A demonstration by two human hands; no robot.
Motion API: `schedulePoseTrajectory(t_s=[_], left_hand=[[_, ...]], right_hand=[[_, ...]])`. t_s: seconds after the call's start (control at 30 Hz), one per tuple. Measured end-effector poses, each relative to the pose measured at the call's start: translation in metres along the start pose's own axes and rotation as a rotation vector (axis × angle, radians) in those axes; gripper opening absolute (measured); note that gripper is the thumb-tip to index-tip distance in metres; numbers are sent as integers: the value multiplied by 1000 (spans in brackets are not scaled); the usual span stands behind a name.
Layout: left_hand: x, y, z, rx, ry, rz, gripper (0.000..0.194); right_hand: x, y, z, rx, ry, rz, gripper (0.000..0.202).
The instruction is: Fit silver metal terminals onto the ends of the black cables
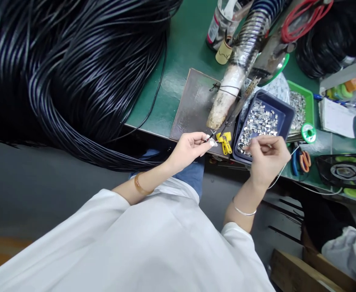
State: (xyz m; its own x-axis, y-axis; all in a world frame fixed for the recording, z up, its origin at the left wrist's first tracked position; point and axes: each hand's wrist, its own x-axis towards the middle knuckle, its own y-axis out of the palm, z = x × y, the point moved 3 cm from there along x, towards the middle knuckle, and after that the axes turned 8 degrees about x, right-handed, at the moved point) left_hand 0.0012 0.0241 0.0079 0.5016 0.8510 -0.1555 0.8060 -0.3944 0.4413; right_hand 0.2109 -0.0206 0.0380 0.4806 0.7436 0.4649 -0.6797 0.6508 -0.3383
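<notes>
Your left hand (187, 149) pinches a black cable end (209, 138) at frame centre while your right hand (267, 156), fingers closed, picks metal clips (258, 121) from the blue tray (288, 117); next likely needs seating one clip squarely.

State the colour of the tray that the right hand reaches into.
Dark blue tray, seen in the head view; right hand at its near edge.

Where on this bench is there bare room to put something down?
Bare green bench between the black cable bundle and the metal plate; the plate's left part is bare too. Right of it, trays, tools and notepad crowd together.
</notes>
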Motion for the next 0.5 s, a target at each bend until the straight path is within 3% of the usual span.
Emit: schedulePoseTrajectory(t_s=[0.1, 0.17, 0.3, 0.5], left_hand=[[0, 3, -1, 39, 30, -7, 27], [0, 5, -2, 71, 63, -7, 28], [0, 8, -3, 167, 157, -5, 31], [-1, 7, 2, 378, 252, -42, 20]], right_hand=[[-33, 22, 30, 160, -26, 30, 14], [-46, 35, 38, 187, -29, 92, 9], [-52, 48, 31, 242, 24, 212, 6], [-52, 45, 26, 305, 52, 194, 5]])
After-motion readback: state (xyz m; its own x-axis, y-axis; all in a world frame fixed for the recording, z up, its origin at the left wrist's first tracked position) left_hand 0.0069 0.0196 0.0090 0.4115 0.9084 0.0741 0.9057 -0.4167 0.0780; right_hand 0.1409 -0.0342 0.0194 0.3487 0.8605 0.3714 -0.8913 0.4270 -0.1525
